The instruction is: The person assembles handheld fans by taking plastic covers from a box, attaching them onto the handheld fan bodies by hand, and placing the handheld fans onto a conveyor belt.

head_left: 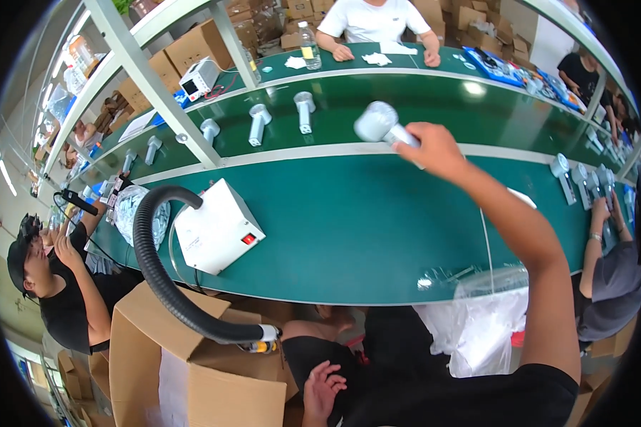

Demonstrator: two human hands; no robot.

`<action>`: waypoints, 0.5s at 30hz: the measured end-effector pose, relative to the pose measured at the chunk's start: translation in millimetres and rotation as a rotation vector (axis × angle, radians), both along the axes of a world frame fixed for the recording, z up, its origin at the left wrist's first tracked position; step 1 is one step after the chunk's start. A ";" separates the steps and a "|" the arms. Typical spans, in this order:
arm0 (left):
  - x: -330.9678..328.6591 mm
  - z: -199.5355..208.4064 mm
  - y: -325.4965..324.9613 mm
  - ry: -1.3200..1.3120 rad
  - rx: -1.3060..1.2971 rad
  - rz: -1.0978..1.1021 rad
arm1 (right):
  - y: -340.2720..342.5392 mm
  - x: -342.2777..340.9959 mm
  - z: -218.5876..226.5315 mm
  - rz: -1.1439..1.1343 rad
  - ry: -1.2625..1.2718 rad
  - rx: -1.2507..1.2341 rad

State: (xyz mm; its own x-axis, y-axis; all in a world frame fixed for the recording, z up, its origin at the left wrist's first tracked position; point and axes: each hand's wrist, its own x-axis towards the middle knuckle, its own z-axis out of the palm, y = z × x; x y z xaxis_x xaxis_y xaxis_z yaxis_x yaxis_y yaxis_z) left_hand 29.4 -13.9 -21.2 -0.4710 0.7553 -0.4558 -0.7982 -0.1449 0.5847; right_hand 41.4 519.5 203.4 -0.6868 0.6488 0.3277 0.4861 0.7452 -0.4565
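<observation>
My right hand (434, 151) reaches far out over the bench. Its fingers are closed round the handle of a grey-white handheld device with a round head (376, 122), which is raised over the green belt (420, 107). Down at my lap, my left hand (324, 388) is empty, its fingers loosely apart. Similar round-headed devices stand on the belt: one upright (304, 114) near the middle, another (259, 125) to its left, and several more farther left.
A white box-shaped machine (217, 226) with a black corrugated hose (146, 245) stands left on the green bench (349, 235). An open carton (153, 320) sits below it. Clear plastic bags (477, 320) hang over the front edge. Co-workers sit left, right and opposite.
</observation>
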 end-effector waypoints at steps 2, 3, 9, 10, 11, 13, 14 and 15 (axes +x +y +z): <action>-3.9 -12.8 -1.6 -0.085 0.041 0.044 | 77.0 -23.4 -18.5 -0.283 -0.139 -0.161; -6.3 -15.2 1.5 -0.132 0.103 0.066 | 108.2 -30.1 -28.0 -0.398 -0.171 -0.095; -17.4 -40.1 -0.9 -0.364 0.271 0.153 | 161.0 -121.5 -49.6 -0.639 -0.255 -0.063; -18.6 -40.5 2.4 -0.349 0.255 0.147 | 172.5 -116.7 -56.0 -0.666 -0.236 -0.075; -19.9 -45.0 2.7 -0.350 0.281 0.112 | 182.2 -108.4 -62.9 -0.665 -0.229 -0.094; -11.5 -35.8 -3.6 -0.353 0.311 0.167 | 176.2 -126.7 -87.7 -0.703 -0.213 -0.013; -13.8 -21.2 1.8 -0.323 0.226 0.178 | 168.4 -136.8 -95.4 -0.711 -0.145 -0.001; -16.1 -13.0 8.2 -0.299 0.151 0.182 | 161.0 -135.0 -96.6 -0.716 -0.130 0.000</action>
State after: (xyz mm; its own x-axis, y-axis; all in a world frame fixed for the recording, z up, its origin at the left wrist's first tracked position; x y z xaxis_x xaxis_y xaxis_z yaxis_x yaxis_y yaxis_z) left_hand 13.3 -5.7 -34.3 -0.4664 0.7406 -0.4837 -0.8837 -0.3664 0.2911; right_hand -93.6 680.6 106.8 -0.1274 0.9537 0.2723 0.9047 0.2243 -0.3622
